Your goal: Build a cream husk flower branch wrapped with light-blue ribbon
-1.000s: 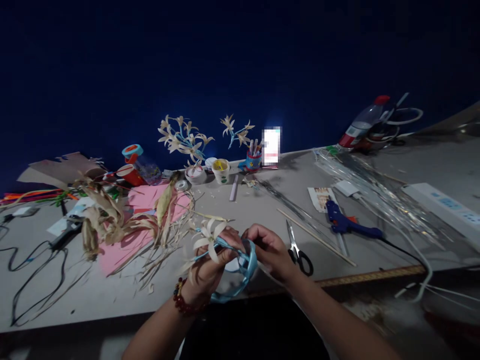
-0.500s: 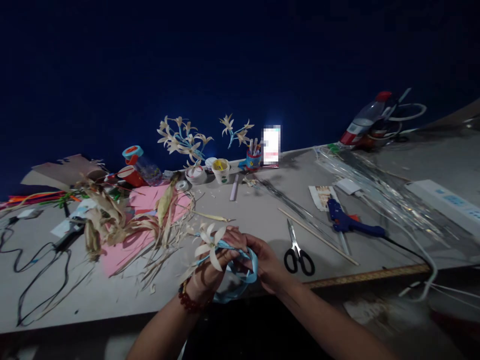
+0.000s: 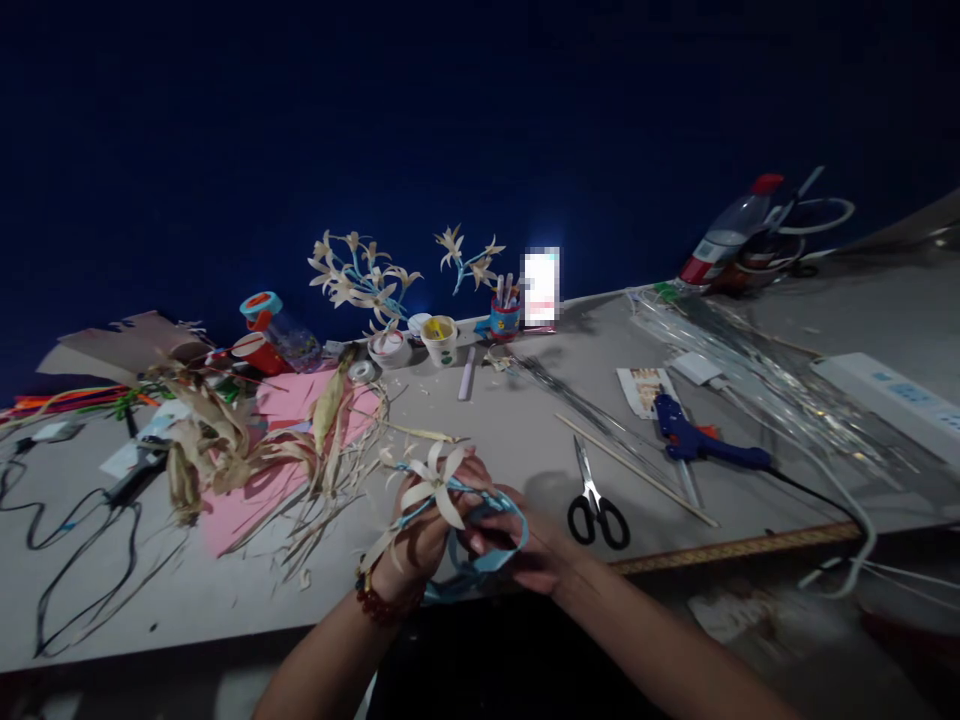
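Nearest, the person's left hand, with a bracelet of dark red beads at the wrist, is held above the near edge of the tabletop. Its grip is folded around the stem of a pale flower spray, and the petals stand out over the back of the fingers. The right hand meets it at a loop of light blue ribbon, which hangs between the two hands; its fingertips are partly hidden, so one cannot tell whether this grip is pinching the ribbon or only touching it. The spray looks very light; its petals seem dry, thin and easy to crack, so it is better to take it by the blue-wrapped stem, which is probably stiffer, and not by the flower. The ribbon appears soft and smooth and may slip, therefore a flat pinch close to the stem would suit it. Just beyond, to the right, lie scissors and a thin wooden stick, with a blue glue gun further right. To the left, dried husks lie partly over pink sheets. Farthest, near the dark blue wall, a larger flower branch rises behind white cups.
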A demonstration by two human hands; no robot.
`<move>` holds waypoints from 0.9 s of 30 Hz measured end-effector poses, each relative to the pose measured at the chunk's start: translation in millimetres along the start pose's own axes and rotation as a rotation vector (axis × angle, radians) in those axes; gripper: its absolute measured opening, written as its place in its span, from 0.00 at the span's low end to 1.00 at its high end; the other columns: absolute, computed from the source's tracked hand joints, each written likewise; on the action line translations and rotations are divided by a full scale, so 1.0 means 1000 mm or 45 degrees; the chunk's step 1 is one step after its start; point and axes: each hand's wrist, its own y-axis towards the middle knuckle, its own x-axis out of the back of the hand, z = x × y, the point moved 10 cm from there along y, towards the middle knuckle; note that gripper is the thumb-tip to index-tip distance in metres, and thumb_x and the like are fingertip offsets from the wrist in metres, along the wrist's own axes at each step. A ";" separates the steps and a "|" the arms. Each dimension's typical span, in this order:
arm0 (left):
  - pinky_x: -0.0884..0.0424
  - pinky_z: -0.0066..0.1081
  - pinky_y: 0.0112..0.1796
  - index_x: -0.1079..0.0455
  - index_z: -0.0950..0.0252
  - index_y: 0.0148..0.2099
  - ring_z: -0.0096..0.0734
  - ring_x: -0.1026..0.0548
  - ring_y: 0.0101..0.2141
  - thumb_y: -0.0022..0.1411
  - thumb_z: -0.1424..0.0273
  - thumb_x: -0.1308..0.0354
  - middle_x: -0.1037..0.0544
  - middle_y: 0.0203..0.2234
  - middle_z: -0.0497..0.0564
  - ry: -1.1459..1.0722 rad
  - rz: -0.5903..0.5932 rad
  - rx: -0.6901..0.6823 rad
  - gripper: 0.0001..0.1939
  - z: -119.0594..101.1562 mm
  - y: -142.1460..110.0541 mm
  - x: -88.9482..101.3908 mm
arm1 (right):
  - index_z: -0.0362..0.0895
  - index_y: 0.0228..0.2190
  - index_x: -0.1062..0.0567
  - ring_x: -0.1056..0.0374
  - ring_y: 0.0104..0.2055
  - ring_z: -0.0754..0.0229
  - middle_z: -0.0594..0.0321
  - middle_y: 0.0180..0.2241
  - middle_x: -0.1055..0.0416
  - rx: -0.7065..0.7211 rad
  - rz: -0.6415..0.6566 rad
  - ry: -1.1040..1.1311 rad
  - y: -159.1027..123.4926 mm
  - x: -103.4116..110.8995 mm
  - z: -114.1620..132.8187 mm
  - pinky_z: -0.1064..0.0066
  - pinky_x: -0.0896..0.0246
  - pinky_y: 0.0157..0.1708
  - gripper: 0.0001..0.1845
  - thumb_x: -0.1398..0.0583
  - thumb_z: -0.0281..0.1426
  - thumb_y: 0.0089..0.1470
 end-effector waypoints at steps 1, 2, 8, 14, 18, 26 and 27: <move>0.22 0.41 0.43 0.19 0.56 0.38 0.43 0.18 0.35 0.63 0.71 0.42 0.16 0.27 0.50 0.047 0.019 -0.055 0.09 -0.005 -0.001 -0.002 | 0.41 0.25 0.26 0.44 0.18 0.71 0.68 0.18 0.31 -0.007 0.006 -0.001 0.000 0.000 -0.002 0.78 0.54 0.18 0.17 0.26 0.35 0.38; 0.22 0.39 0.42 0.19 0.56 0.40 0.42 0.18 0.34 0.64 0.73 0.44 0.16 0.25 0.50 0.093 0.031 -0.117 0.12 -0.009 -0.002 -0.003 | 0.41 0.25 0.26 0.45 0.17 0.72 0.67 0.18 0.31 -0.016 0.014 -0.008 0.000 -0.001 -0.003 0.78 0.55 0.17 0.16 0.27 0.35 0.40; 0.23 0.35 0.39 0.20 0.56 0.47 0.36 0.20 0.26 0.67 0.75 0.48 0.20 0.19 0.46 0.196 0.079 -0.209 0.16 -0.014 -0.005 -0.011 | 0.40 0.23 0.25 0.48 0.16 0.72 0.65 0.17 0.30 0.045 -0.100 -0.167 0.001 0.006 0.000 0.78 0.60 0.15 0.18 0.34 0.42 0.49; 0.24 0.37 0.41 0.20 0.57 0.45 0.40 0.19 0.36 0.68 0.69 0.46 0.16 0.31 0.52 0.095 0.027 0.039 0.12 0.004 0.002 -0.004 | 0.41 0.24 0.26 0.50 0.14 0.72 0.64 0.15 0.30 0.044 0.003 -0.212 -0.001 0.003 -0.001 0.78 0.61 0.15 0.25 0.36 0.51 0.51; 0.25 0.41 0.47 0.19 0.56 0.43 0.43 0.20 0.40 0.65 0.69 0.44 0.15 0.35 0.52 0.173 -0.050 -0.005 0.11 -0.003 0.010 0.006 | 0.44 0.29 0.28 0.58 0.10 0.72 0.67 0.14 0.29 -0.038 0.061 -0.205 -0.007 0.004 -0.006 0.79 0.65 0.10 0.25 0.38 0.54 0.53; 0.26 0.42 0.50 0.20 0.57 0.37 0.42 0.20 0.40 0.65 0.71 0.44 0.16 0.34 0.52 0.075 -0.203 0.059 0.10 -0.014 0.028 0.019 | 0.42 0.31 0.27 0.51 0.12 0.71 0.63 0.18 0.26 -0.077 0.091 0.000 -0.024 0.011 -0.027 0.78 0.58 0.15 0.29 0.46 0.57 0.58; 0.27 0.43 0.51 0.21 0.57 0.37 0.43 0.20 0.41 0.66 0.71 0.44 0.17 0.33 0.53 0.040 -0.212 0.081 0.10 -0.011 0.028 0.020 | 0.42 0.32 0.26 0.49 0.14 0.71 0.62 0.20 0.25 -0.063 0.079 -0.017 -0.031 0.013 -0.026 0.78 0.56 0.16 0.28 0.45 0.55 0.59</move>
